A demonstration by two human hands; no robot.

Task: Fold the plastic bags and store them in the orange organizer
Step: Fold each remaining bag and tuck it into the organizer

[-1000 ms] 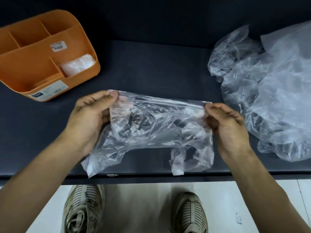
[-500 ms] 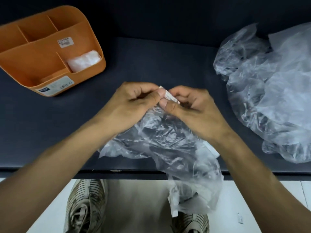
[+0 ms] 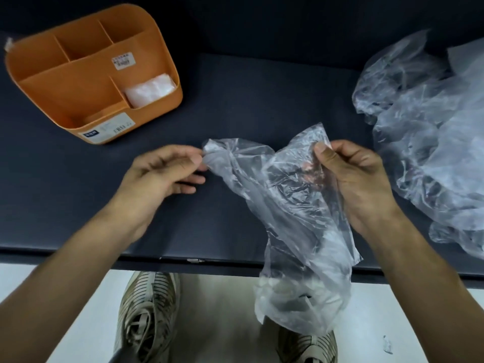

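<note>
Stretching across the head view, a dark matte worktop meets a dark wall behind, and pale floor shows below its front edge with two striped shoes. The left hand has its grip pinched on one corner of a clear plastic bag; the right hand pinches the other, and the bag hangs past the edge. An orange organizer stands far left, a folded bag in its front right compartment. Loose bags pile at right.

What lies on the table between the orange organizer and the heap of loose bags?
In the head view, only bare dark table lies between the organizer and the heap; the held bag is nearer the camera.
</note>
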